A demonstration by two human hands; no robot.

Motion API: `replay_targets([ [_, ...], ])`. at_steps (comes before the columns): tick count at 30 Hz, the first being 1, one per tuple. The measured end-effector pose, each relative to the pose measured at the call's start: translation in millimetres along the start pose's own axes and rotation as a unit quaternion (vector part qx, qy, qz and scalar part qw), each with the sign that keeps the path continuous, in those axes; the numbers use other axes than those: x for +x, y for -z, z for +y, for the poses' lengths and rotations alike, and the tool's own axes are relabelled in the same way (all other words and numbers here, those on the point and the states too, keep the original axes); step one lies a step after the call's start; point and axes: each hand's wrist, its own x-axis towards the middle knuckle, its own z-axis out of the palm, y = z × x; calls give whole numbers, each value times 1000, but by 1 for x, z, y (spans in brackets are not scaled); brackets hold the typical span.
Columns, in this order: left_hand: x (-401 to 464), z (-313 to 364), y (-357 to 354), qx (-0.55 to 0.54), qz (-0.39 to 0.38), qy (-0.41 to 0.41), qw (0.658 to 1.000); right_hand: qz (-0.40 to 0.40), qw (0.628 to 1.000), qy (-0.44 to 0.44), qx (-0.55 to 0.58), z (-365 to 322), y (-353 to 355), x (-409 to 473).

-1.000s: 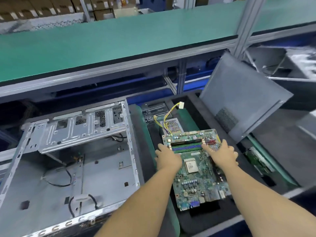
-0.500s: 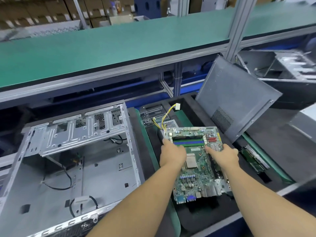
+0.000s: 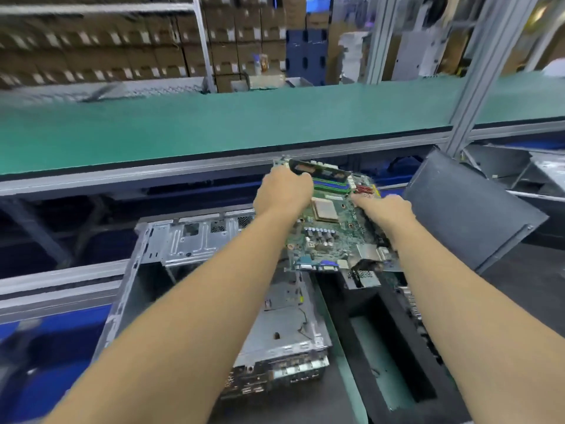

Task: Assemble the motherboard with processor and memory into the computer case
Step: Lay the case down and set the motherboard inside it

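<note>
A green motherboard [image 3: 333, 237] with a silver processor and blue and green memory slots hangs in the air, tilted, above the bench. My left hand [image 3: 282, 194] grips its far left edge. Its right edge is held by my right hand [image 3: 383, 209], fingers curled under. The open metal computer case [image 3: 195, 243] lies on its side below and to the left, largely hidden behind my left forearm.
A black foam tray [image 3: 394, 341] with a green lining sits below right of the board. A grey case side panel [image 3: 467, 209] leans at the right. A green-topped shelf [image 3: 214, 130] runs across above the bench. An upright aluminium post [image 3: 467, 96] stands at the right.
Both hands have lifted the motherboard up out of the foam tray and carried it higher and leftward. The camera has tilted up, so the case now sits lower in view.
</note>
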Motion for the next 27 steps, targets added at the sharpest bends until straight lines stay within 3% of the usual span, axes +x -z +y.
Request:
replay_targets([
  [4,13,-83,48,-12,14,79,997,-83,983,79,-145,-58,-35,-38],
  [11,-14,-201,104,34,2,154,988,-228,914,165,-292,-97,-101,-106],
  [20,-56,-248,123,140,-2,170,975,-259,871,159,-386,-94,-118,-164],
  [27,-67,-246,109,144,-51,169,974,-258,877,101,-393,-74,-109,-177],
])
